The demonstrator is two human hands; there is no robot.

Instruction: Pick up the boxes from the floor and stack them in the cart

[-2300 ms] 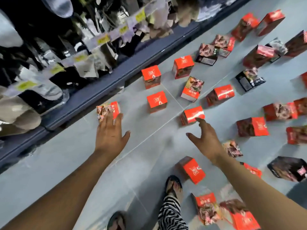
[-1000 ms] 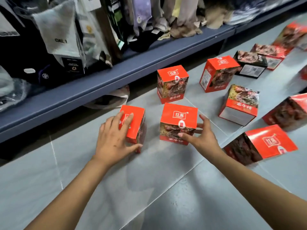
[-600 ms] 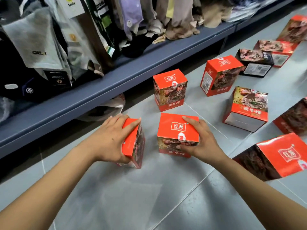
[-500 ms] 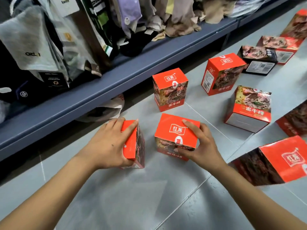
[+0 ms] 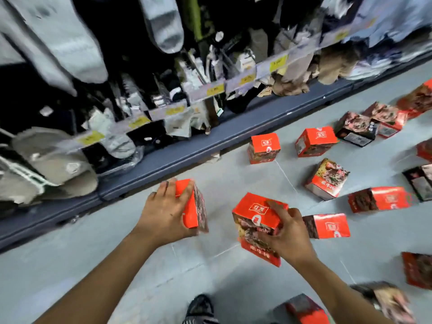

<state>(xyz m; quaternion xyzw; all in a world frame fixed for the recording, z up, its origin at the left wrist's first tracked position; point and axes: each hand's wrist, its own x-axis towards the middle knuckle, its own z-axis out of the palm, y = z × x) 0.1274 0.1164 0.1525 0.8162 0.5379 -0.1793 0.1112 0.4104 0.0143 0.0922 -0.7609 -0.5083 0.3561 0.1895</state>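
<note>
The left hand (image 5: 163, 211) curls around an orange box (image 5: 189, 206), fingers wrapped over its top edge. The right hand (image 5: 288, 237) clamps a second orange box (image 5: 254, 218), which is tilted and sits at the hand's 9 o'clock. Other boxes (image 5: 264, 148) lie scattered on the grey floor (image 5: 93, 253) from 12 to 3 o'clock.

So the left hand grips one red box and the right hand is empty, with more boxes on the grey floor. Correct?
Not quite. The head view shows the right hand gripping a second red box. The rest holds: the left hand grips one red box, and more boxes lie on the grey floor.
</note>
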